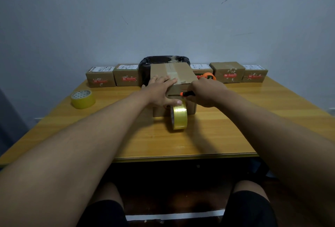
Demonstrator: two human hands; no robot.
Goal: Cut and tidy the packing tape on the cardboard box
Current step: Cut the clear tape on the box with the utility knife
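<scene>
A brown cardboard box [183, 72] stands mid-table, a strip of packing tape [173, 73] running over its top and down the near face. My left hand [161, 89] lies flat on the box top, thumb hooked over the front edge. My right hand [204, 91] grips an orange-and-black utility knife [187, 93], its tip against the box's front face near the tape. A yellow tape roll [178, 117] stands on edge against the box front, still joined to the tape strip.
A second yellow tape roll [83, 99] lies at the left. Several small labelled cartons [100, 77] line the back edge, with a black-bagged bin [145, 67] behind the box and an orange tape dispenser [208, 76] to its right. The table's near edge [181, 156] is close.
</scene>
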